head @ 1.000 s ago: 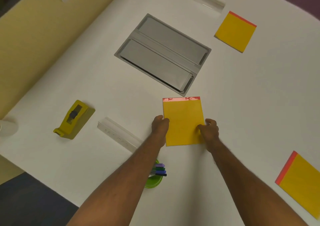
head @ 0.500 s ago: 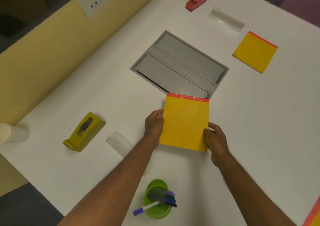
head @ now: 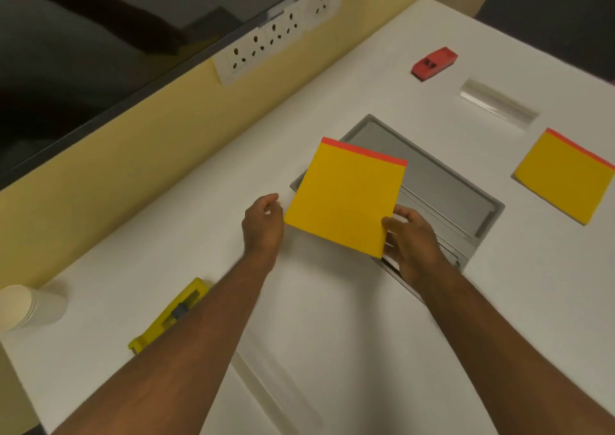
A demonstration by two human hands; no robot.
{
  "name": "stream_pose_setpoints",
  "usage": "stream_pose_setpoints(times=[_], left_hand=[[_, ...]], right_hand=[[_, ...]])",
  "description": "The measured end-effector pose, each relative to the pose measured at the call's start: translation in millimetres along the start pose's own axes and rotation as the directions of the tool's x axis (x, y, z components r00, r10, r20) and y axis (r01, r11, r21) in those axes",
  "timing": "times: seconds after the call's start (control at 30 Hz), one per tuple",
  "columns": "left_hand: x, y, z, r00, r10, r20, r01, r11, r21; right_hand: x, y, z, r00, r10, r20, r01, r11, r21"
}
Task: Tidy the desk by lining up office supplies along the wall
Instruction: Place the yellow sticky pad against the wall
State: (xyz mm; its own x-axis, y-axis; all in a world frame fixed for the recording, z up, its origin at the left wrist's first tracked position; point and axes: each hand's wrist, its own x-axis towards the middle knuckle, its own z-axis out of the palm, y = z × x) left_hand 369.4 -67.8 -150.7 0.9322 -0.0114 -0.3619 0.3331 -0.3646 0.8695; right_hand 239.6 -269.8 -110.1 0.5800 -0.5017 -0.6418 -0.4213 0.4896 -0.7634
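Above desk (head: 332, 318), right hand (head: 412, 245) pinches lifted pad (head: 346, 198); left hand (head: 263, 225) released, relaxed.

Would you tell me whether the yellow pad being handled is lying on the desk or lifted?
Lifted: the yellow pad is tilted, pinched by the right hand, overlapping the grey cable tray.

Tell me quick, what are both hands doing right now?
Left hand: open, fingers loosely curled beside the yellow pad, holding nothing.
Right hand: holding the yellow pad by its near corner.
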Motion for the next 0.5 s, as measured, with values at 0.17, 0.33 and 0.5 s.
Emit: stream_pose_setpoints(times=[0.17,0.33,0.5], left_hand=[[34.2,-15.2,-1.9,0.960,0.277,-0.036,-0.221,0.834,0.505],[58.0,-39.2,3.8,0.977,0.210,0.027,-0.163,0.667,0.727],[51.2,-65.8,15.4,0.949,0.314,0.015,-0.181,0.506,0.843]], right_hand=[[51.3,-28.6,45.8,0.998,-0.059,-0.029,0.060,0.998,0.030],[91.3,-33.9,83.8,0.996,-0.066,-0.061,0.070,0.994,0.079],[120.3,-28.9,121.2,0.995,-0.039,-0.089,0.052,0.987,0.150]])
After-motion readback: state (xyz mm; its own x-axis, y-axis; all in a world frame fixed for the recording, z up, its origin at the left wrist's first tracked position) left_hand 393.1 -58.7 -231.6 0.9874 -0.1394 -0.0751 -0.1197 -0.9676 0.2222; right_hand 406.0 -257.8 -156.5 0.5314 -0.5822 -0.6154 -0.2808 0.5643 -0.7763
